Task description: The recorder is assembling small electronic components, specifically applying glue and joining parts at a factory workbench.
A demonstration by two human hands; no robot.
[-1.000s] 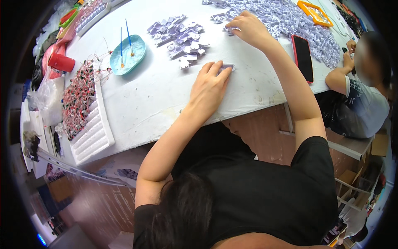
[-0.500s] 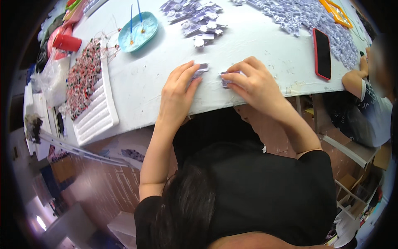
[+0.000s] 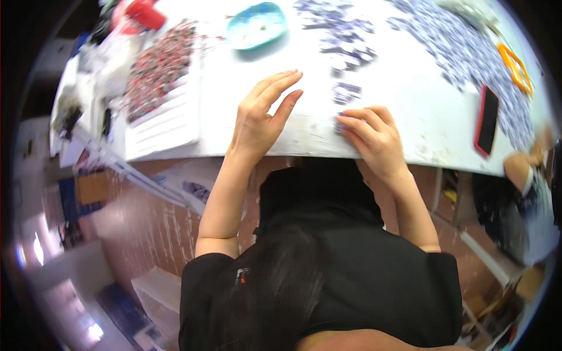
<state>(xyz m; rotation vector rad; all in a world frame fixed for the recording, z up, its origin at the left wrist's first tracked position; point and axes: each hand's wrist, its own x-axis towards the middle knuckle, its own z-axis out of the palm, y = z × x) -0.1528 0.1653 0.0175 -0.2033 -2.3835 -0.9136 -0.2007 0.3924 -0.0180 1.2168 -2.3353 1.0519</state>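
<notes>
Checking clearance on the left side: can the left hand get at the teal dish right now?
Probably yes. The left hand looks empty, and only bare white tabletop shows between it and the teal dish; nothing visible blocks the way.

We identify a workshop: on the table [image 3: 418, 128], small parts [image 3: 468, 55] lie heaped beyond and right of our right hand [image 3: 373, 137]; bunched wires [image 3: 161, 73] lie left of our left hand [image 3: 262, 114]; a co-worker [image 3: 540, 213] is farther right.
</notes>
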